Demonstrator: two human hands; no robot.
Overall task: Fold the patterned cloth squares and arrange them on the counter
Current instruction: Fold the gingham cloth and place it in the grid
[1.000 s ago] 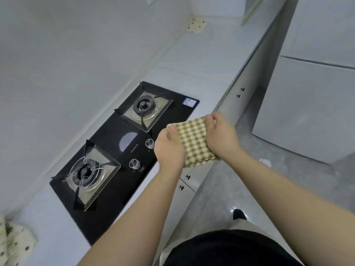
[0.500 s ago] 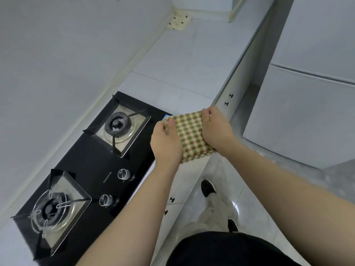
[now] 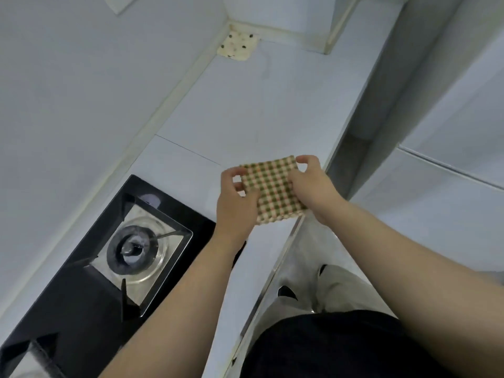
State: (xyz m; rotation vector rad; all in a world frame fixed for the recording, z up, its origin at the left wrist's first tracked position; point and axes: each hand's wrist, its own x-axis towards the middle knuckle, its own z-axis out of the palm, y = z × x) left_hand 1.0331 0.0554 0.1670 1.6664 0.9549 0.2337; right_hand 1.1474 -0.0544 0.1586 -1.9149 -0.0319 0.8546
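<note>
checked cloth [image 3: 272, 190] between both hands [image 3: 275, 186], above counter [image 3: 245, 110]

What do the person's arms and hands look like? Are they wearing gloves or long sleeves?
The left arm and right arm are bare, with no sleeves showing. The left grip and right grip are bare hands: no gloves, rings, watch or bracelet in view.

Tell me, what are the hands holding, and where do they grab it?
The checked cloth. The left hand grips its left edge, and the right hand grips its right edge.
</note>
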